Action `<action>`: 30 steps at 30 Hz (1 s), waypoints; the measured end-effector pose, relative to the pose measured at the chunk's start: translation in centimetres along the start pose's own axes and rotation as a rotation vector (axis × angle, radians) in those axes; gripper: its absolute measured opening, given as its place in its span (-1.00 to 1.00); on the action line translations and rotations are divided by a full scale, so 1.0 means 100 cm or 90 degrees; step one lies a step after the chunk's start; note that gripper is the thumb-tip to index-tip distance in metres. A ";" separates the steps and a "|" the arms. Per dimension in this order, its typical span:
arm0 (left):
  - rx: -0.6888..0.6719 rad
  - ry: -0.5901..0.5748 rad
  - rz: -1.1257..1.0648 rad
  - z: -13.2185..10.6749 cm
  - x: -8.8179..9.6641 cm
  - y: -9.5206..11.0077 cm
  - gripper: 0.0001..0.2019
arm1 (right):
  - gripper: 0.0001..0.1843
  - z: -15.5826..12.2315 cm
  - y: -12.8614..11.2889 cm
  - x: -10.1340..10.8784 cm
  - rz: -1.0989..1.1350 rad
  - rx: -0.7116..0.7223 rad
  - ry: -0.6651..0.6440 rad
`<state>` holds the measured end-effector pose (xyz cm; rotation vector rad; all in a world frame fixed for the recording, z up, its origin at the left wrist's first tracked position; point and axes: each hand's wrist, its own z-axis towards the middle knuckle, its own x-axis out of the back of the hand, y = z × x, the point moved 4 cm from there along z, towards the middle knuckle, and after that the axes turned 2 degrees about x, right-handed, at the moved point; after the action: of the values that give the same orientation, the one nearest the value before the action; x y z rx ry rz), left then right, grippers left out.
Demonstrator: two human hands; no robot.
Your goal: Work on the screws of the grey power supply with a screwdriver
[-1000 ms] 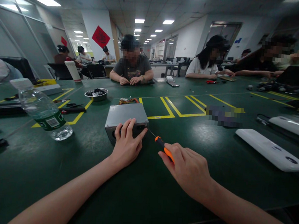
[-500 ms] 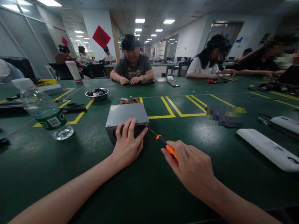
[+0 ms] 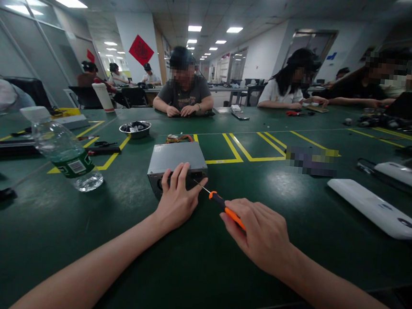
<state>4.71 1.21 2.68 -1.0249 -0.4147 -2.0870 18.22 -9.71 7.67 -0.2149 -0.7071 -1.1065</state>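
Observation:
A grey metal computer power supply (image 3: pixel 179 156) sits on the green table, its bundle of coloured wires (image 3: pixel 179 138) coming out at the back. My left hand (image 3: pixel 180 195) grips its near side, with fingers over the top front edge and the thumb by the right corner. In my right hand (image 3: pixel 260 229) is a screwdriver (image 3: pixel 218 200) with an orange and black handle, fingers closed around it. Its thin shaft points up and left at the front face, passing by my left thumb. Whether the tip touches a screw I cannot tell.
A tilted-looking water bottle (image 3: pixel 73 162) stands left, near a metal bowl (image 3: pixel 135 128) of small dark parts. Black tools (image 3: pixel 103 149) lie beyond the bottle. At right are long white casings (image 3: pixel 374 207). A person (image 3: pixel 184 92) sits opposite; others work along the table.
The screwdriver has moved left and slightly down, its tip now in front of the power supply's near face instead of at its right corner. My left hand keeps its hold.

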 end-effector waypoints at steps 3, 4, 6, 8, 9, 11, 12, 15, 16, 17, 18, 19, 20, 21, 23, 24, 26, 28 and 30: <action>-0.012 -0.004 -0.014 -0.001 0.001 -0.001 -0.59 | -0.86 0.000 -0.003 -0.005 0.016 0.006 -0.008; -0.015 -0.005 -0.014 -0.002 0.001 -0.002 -0.61 | -0.86 0.001 -0.003 -0.006 0.019 0.008 -0.007; -0.019 -0.009 -0.009 -0.003 0.001 -0.003 -0.64 | -0.86 0.001 -0.003 -0.008 0.019 0.009 -0.008; -0.021 -0.014 -0.002 -0.004 0.001 -0.004 -0.65 | -0.85 0.001 -0.002 -0.010 0.011 0.004 -0.010; -0.021 -0.016 0.001 -0.004 0.001 -0.004 -0.65 | -0.85 0.001 -0.001 -0.011 0.006 0.000 -0.010; -0.021 -0.017 0.002 -0.005 0.001 -0.005 -0.64 | -0.86 0.002 0.000 -0.013 -0.003 -0.005 -0.011; -0.022 -0.016 0.001 -0.005 0.001 -0.005 -0.63 | -0.86 0.002 0.000 -0.013 -0.006 -0.007 -0.009; -0.022 -0.015 -0.004 -0.005 0.001 -0.005 -0.61 | -0.85 0.004 0.000 -0.014 -0.010 -0.008 -0.005; -0.021 -0.013 -0.006 -0.005 0.001 -0.005 -0.60 | -0.85 0.005 -0.001 -0.014 -0.010 -0.008 -0.006; -0.020 -0.013 -0.008 -0.005 0.001 -0.006 -0.60 | -0.84 0.005 -0.001 -0.014 -0.011 -0.009 -0.007; -0.020 -0.012 -0.011 -0.005 0.001 -0.006 -0.60 | -0.84 0.005 -0.001 -0.015 -0.013 -0.011 -0.008; -0.020 -0.012 -0.013 -0.005 0.001 -0.006 -0.60 | -0.83 0.006 -0.001 -0.015 -0.015 -0.012 -0.010; -0.020 -0.010 -0.015 -0.005 0.001 -0.006 -0.60 | -0.84 0.006 -0.001 -0.015 -0.017 -0.013 -0.013; -0.019 -0.009 -0.016 -0.005 0.002 -0.006 -0.59 | -0.84 0.006 -0.001 -0.016 -0.018 -0.013 -0.016; -0.020 -0.009 -0.014 -0.005 0.002 -0.006 -0.59 | -0.85 0.006 -0.002 -0.017 -0.015 -0.011 -0.020; -0.021 -0.010 -0.014 -0.005 0.003 -0.006 -0.58 | -0.85 0.006 -0.002 -0.017 -0.012 -0.011 -0.022; -0.022 -0.013 -0.014 -0.005 0.003 -0.005 -0.57 | -0.85 0.007 -0.002 -0.018 -0.010 -0.014 -0.019; -0.023 -0.014 -0.015 -0.005 0.004 -0.005 -0.57 | -0.84 0.008 -0.002 -0.017 -0.015 -0.019 -0.010; -0.022 -0.017 -0.015 -0.005 0.004 -0.005 -0.57 | -0.83 0.008 -0.001 -0.017 -0.023 -0.024 -0.002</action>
<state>3.95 1.08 2.72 -1.0742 -0.4069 -2.1105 17.39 -8.11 7.24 -0.2368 -0.6953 -1.1548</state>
